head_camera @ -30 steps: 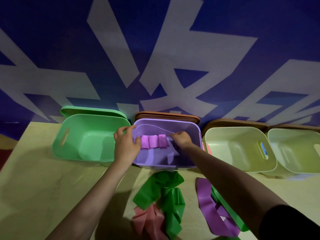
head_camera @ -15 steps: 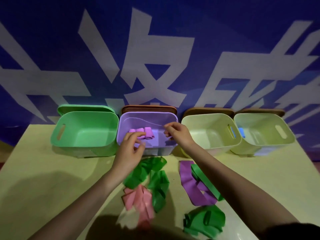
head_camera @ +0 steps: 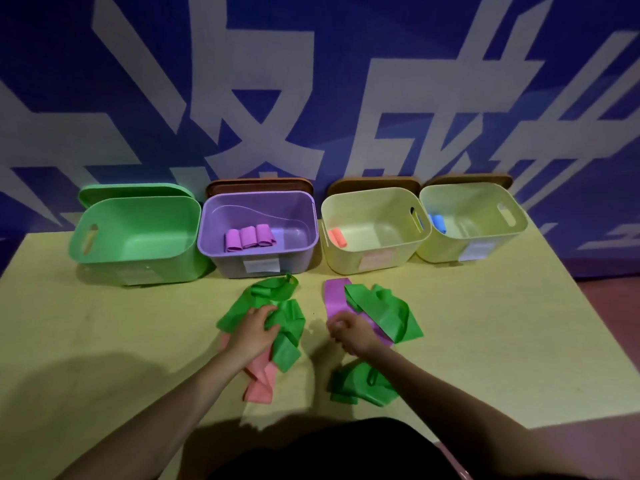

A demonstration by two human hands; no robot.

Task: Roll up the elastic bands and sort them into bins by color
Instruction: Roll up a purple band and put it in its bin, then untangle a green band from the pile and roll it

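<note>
You stand at a yellow-green table (head_camera: 104, 341) before a blue wall (head_camera: 346, 64) with white lettering. Four bins line its far edge; the purple bin (head_camera: 256, 202) holds three rolls. Your left hand (head_camera: 254, 332) rests on the green band (head_camera: 287, 317), fingers curling into it. Your right hand (head_camera: 349, 332) hangs loosely curled, empty, over the purple band (head_camera: 334, 296). Next, probably: flatten that green band and roll it.

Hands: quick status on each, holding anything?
Left hand: fingers curled, gripping the green band.
Right hand: fingers curled over the purple band; cannot tell whether it grips it.
</note>
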